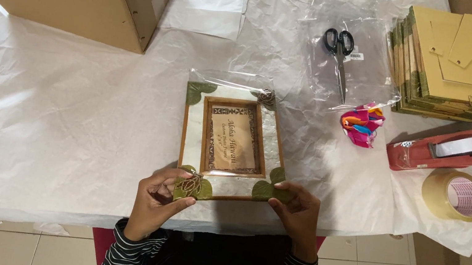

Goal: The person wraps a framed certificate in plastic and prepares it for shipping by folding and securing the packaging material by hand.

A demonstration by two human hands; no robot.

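The left hand (158, 201) and right hand (298, 213) each pinch a near corner of the picture frame (230, 144), thumbs on top and fingers curled beneath, out of sight. The frame lies flat at the near edge of the white-papered table (74, 127), its far end inside a clear plastic sleeve (232, 80) whose outline is hard to trace. Left of the frame the paper is bare. Beyond it to the right lie scissors (339, 53), 1 tape dispenser (455, 148) and 1 stack of frames (448, 67).
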